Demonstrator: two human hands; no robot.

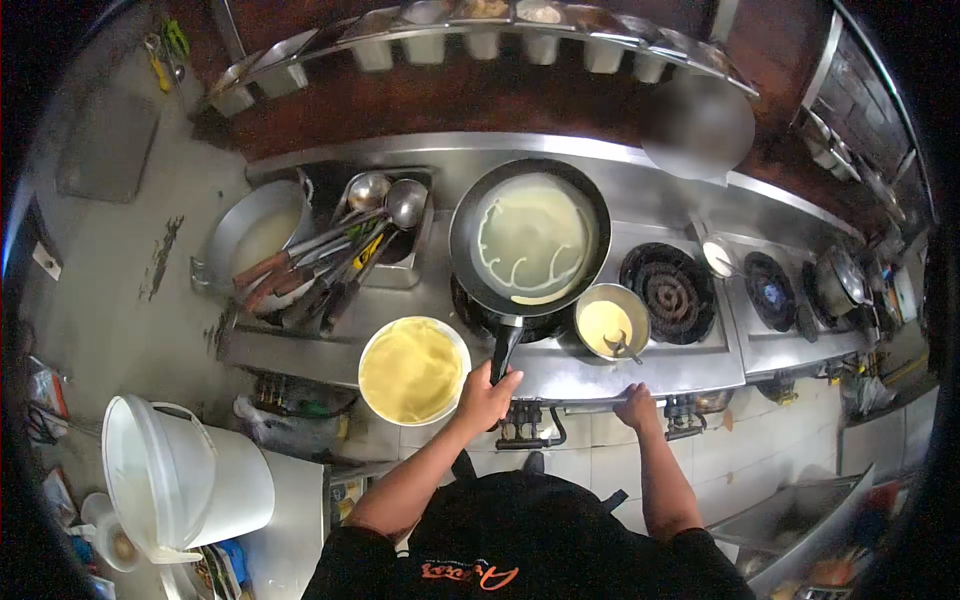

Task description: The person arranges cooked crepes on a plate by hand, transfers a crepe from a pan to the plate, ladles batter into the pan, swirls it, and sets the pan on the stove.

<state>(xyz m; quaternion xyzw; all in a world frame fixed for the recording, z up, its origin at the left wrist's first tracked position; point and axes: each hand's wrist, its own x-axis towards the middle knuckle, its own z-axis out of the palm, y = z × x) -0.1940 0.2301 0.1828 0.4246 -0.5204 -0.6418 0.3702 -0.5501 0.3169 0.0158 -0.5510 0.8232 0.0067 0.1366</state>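
My left hand (483,402) is wrapped round the black handle of a frying pan (462,245) that sits over a burner. Pale batter covers the pan's base in a thin layer, with thicker streaks near its edge. Along the front edge of the steel stove, my right hand (636,408) has its fingers curled; what they hold, if anything, is hidden. Just right of the pan stands a metal bowl (606,325) of yellow batter with a ladle in it. A round white container (414,370) with yellow, layered contents is beside my left hand.
Ladles with wooden handles lie across a steel tray (425,215), near a large pot (262,225). Bare burners (668,293) continue to the right. A white bucket (235,485) stands at lower left. Steel containers (483,40) line the shelf above.
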